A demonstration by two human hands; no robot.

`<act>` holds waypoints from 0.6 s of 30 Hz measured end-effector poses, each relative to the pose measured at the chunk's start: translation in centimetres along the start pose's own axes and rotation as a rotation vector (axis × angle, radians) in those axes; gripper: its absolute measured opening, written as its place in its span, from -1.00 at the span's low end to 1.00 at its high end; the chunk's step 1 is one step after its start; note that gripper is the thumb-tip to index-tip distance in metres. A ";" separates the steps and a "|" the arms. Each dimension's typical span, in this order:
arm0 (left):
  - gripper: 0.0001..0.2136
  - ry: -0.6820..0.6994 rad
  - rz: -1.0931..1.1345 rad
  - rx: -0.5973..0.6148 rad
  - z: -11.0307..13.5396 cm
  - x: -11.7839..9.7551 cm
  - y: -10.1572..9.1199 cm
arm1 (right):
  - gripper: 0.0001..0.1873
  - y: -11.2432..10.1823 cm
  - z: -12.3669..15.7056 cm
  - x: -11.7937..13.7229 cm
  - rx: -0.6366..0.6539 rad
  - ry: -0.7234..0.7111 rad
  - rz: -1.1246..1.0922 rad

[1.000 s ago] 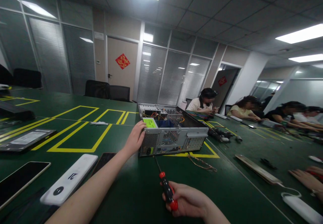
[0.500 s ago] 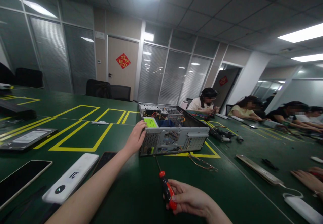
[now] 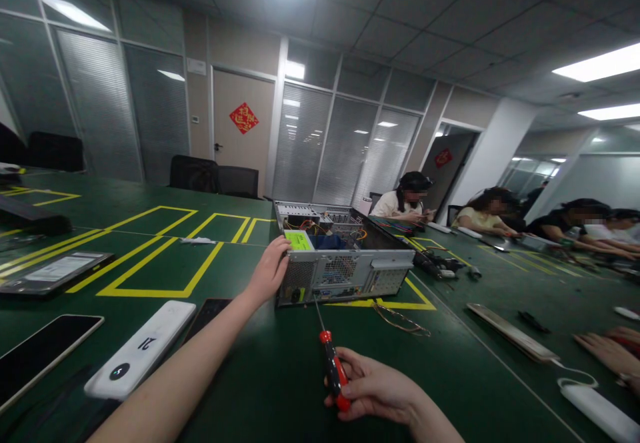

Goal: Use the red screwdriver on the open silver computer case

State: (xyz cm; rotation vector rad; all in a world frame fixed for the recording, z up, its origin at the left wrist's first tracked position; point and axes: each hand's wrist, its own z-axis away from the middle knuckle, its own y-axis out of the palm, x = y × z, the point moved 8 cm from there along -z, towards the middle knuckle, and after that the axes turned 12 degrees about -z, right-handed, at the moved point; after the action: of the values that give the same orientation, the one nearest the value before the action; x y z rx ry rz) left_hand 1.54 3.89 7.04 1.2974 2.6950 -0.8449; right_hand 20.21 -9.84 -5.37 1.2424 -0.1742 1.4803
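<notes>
An opened computer case [image 3: 361, 268] lies on the green table, with its rear panel facing me. Over the case's left rear corner curls my left hand [image 3: 270, 271], its fingers hooked on the top edge beside the power supply with a green label [image 3: 299, 240]. My right hand [image 3: 367, 384] is closed around the red and black handle of a screwdriver [image 3: 333, 368]. Its thin shaft points away from me at the lower rear panel, left of the ports. Whether the tip touches the panel I cannot tell. Wires and a blue part show inside the case.
A white power bank [image 3: 143, 350], a phone [image 3: 47, 358] and a hard drive [image 3: 55, 273] lie to the left. Thin wires [image 3: 400, 318] rest before the case. Dark cables and parts [image 3: 440, 263] lie to its right. Several people sit along the table's right side.
My right hand has shifted the screwdriver slightly forward and right, bringing its tip higher, against the view of the lower rear panel. My left hand stays on the case corner.
</notes>
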 end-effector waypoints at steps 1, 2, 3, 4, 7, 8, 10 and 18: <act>-0.77 0.000 0.000 0.000 0.0 0.0 0.0 | -0.23 -0.2 0.0 -0.1 -0.009 0.012 -0.001; -0.77 0.001 -0.001 -0.001 0.0 -0.1 -0.1 | -0.26 -0.4 -0.1 -0.4 -0.017 0.033 -0.001; -0.77 0.001 -0.002 -0.001 0.0 -0.1 -0.1 | -0.29 -0.5 -0.2 -0.7 -0.021 0.057 -0.002; -0.77 0.001 -0.003 0.000 0.0 -0.1 -0.1 | -0.31 -0.6 -0.3 -0.9 -0.023 0.076 -0.003; -0.78 -0.002 -0.005 0.004 -0.1 -0.2 -0.1 | -0.37 -0.9 -0.6 -1.4 -0.022 0.090 -0.006; -0.77 -0.003 -0.005 0.005 -0.1 -0.1 -0.1 | -0.36 -0.9 -0.7 -1.4 -0.022 0.083 -0.010; -0.77 -0.005 -0.005 0.003 -0.1 -0.1 -0.1 | -0.34 -0.9 -0.8 -1.4 -0.022 0.072 -0.018; -0.77 -0.006 -0.005 0.011 -0.1 -0.2 -0.1 | -0.31 -0.3 -0.4 -0.9 0.003 0.061 -0.033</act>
State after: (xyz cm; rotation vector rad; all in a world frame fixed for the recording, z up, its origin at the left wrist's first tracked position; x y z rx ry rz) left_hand 1.56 3.74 7.22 1.2881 2.6939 -0.8645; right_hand 20.07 -10.07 -6.40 1.1953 -0.1106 1.4882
